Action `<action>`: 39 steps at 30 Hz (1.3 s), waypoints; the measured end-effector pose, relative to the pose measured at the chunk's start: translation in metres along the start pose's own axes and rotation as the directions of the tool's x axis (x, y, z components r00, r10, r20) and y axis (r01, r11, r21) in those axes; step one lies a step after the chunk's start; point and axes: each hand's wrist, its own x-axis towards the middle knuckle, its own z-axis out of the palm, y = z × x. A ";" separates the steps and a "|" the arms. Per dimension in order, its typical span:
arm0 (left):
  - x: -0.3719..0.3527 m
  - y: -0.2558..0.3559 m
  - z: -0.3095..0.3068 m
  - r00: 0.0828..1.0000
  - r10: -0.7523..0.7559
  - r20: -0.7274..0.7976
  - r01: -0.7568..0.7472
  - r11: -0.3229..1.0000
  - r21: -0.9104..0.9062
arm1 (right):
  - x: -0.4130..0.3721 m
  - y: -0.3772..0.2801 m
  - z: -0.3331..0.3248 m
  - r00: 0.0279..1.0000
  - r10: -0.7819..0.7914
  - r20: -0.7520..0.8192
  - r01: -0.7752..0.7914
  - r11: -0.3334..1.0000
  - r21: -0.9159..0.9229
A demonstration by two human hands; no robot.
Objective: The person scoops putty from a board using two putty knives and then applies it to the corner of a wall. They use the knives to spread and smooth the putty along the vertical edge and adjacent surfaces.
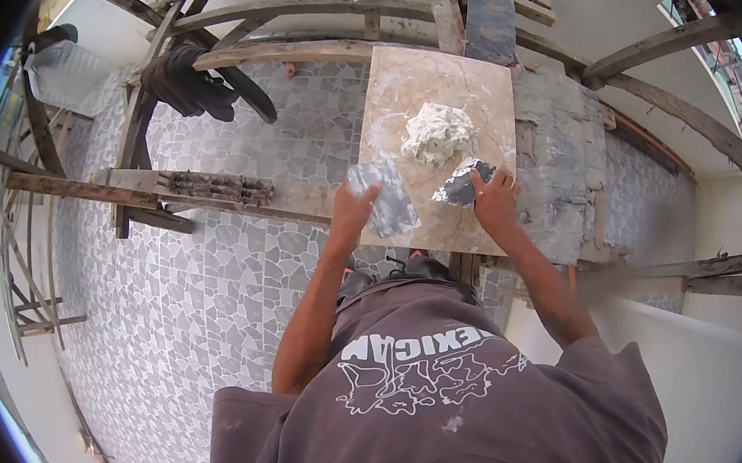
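Two trowels beside plaster heap

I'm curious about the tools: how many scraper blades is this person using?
2. One scraper blade in the left hand, on the tile's left side; the other blade in the right hand, beside the white plaster heap. More could be hidden.

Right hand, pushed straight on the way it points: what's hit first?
Likely the white plaster lump on the tile slab, just ahead of the right hand and its scraper; depth unclear.
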 end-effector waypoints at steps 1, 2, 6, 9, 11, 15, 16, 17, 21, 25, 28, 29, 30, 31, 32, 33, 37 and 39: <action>0.002 0.000 0.001 1.000 -0.029 -0.012 0.028 0.999 -0.039 | 0.002 0.002 -0.001 1.000 0.003 -0.020 -0.004 0.998 -0.067; 0.004 0.002 0.002 0.998 -0.057 -0.024 0.055 0.995 -0.078 | 0.004 0.003 -0.003 0.999 0.003 -0.041 -0.009 0.991 -0.132; 0.007 0.014 0.004 0.987 -0.149 -0.053 0.133 0.963 -0.234 | 0.017 0.020 -0.038 0.996 0.050 0.075 -0.079 0.880 0.468; 0.013 0.014 0.012 0.984 -0.179 -0.019 0.159 0.911 -0.380 | 0.023 0.013 -0.089 0.901 0.216 0.377 -0.431 0.553 0.713; 0.014 0.017 0.021 0.981 -0.193 0.030 0.187 0.882 -0.433 | 0.016 0.007 -0.100 0.938 0.205 0.280 -0.345 0.457 0.820; 0.017 0.022 0.036 0.965 -0.209 0.156 0.260 0.826 -0.500 | 0.003 -0.014 -0.120 0.987 0.160 -0.006 -0.064 0.428 0.901; 0.016 0.025 0.040 0.957 -0.212 0.195 0.286 0.794 -0.536 | -0.002 -0.019 -0.121 0.991 0.116 -0.074 0.019 0.417 0.908; 0.015 0.028 0.044 0.948 -0.213 0.235 0.312 0.760 -0.571 | -0.007 -0.025 -0.122 0.987 0.073 -0.142 0.101 0.403 0.910; 0.008 0.041 0.049 0.910 -0.156 0.385 0.391 0.638 -0.664 | -0.005 -0.033 -0.138 0.881 -0.292 -0.372 0.461 0.354 0.814; 0.005 0.053 0.046 0.928 -0.152 0.340 0.339 0.723 -0.602 | -0.007 -0.029 -0.123 0.844 -0.382 -0.377 0.521 0.419 0.743; 0.001 0.062 0.046 0.944 -0.130 0.304 0.281 0.799 -0.532 | -0.002 -0.023 -0.112 0.836 -0.379 -0.398 0.543 0.458 0.704; 0.000 0.065 0.047 0.949 -0.124 0.289 0.263 0.817 -0.513 | 0.001 -0.020 -0.108 0.829 -0.379 -0.411 0.555 0.466 0.689; -0.001 0.066 0.048 0.955 -0.117 0.274 0.245 0.834 -0.495 | 0.003 -0.016 -0.104 0.830 -0.385 -0.403 0.553 0.487 0.676; -0.002 0.066 0.047 0.954 -0.116 0.276 0.240 0.847 -0.474 | 0.004 -0.012 -0.100 0.831 -0.390 -0.396 0.553 0.506 0.662; -0.003 0.067 0.045 0.954 -0.115 0.277 0.234 0.861 -0.451 | 0.006 -0.009 -0.096 0.831 -0.396 -0.391 0.554 0.523 0.648; -0.005 0.066 0.044 0.954 -0.115 0.278 0.230 0.874 -0.429 | 0.009 -0.002 -0.090 0.841 -0.386 -0.380 0.539 0.525 0.659; -0.008 0.091 0.041 0.970 -0.039 0.239 0.147 0.880 -0.452 | 0.009 0.022 -0.061 0.924 -0.314 -0.220 0.378 0.654 0.655; 0.002 0.094 0.036 0.980 0.003 0.199 0.084 0.900 -0.428 | 0.006 0.026 -0.057 0.998 -0.059 0.037 0.007 0.616 0.788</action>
